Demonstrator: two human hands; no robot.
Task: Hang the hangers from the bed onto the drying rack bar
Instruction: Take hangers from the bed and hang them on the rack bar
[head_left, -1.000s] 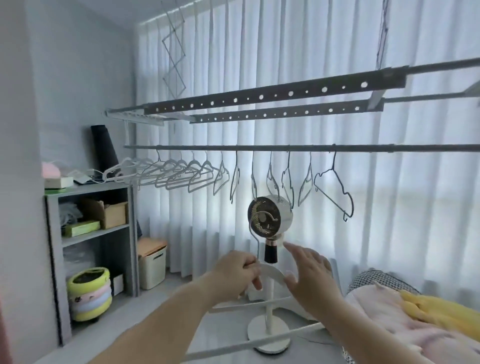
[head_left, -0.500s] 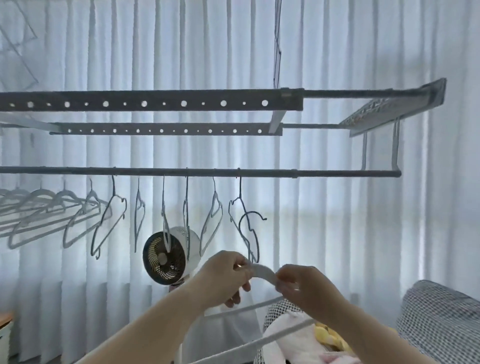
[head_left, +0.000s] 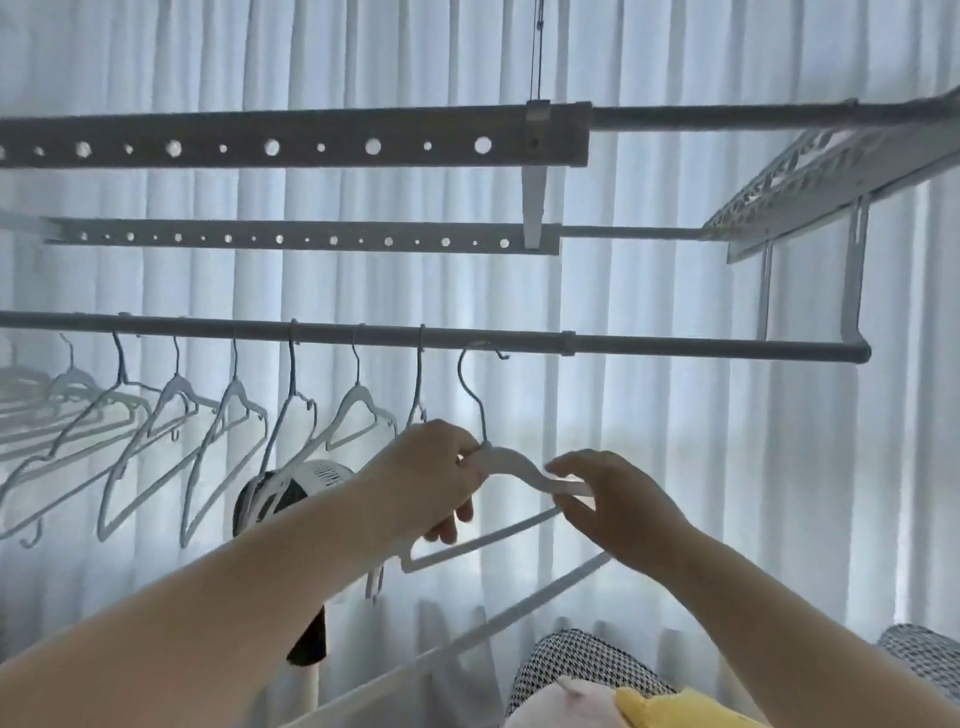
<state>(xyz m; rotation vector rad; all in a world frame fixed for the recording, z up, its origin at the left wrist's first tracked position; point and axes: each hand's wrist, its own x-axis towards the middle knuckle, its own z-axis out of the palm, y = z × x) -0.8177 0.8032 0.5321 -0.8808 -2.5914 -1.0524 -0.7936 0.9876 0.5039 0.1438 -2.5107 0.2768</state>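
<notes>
Left hand: my left hand (head_left: 436, 470) is curled round the neck of the white hanger (head_left: 511, 462), just under its metal hook, at the middle of my view.
Right hand: my right hand (head_left: 610, 501) pinches the hanger's right shoulder, thumb on top and fingers underneath, at about 4 o'clock from the left one.
White hanger: it is held up between both hands, its lower bar slanting down toward 8 o'clock; the top of the hook meets the drying rack bar (head_left: 675, 347) at 12 o'clock from my left hand. I cannot tell whether the hook already sits over the bar or only touches it.
Drying rack bar: it runs level across the view, ending at 3 o'clock.
Hung hangers: a row of hung hangers (head_left: 234, 415) dangles from the bar toward 9 o'clock, the nearest just beside the one I hold.
Perforated rails: two perforated rails (head_left: 270, 143) run above the bar, at 12 o'clock.
Fan: a round fan (head_left: 306, 483) shows behind my left forearm, at 8 o'clock.
Curtain: a white pleated curtain (head_left: 701, 493) fills the background.
Bed: a checked pillow (head_left: 582, 662) with pink and yellow cloth lies at 5 o'clock.
</notes>
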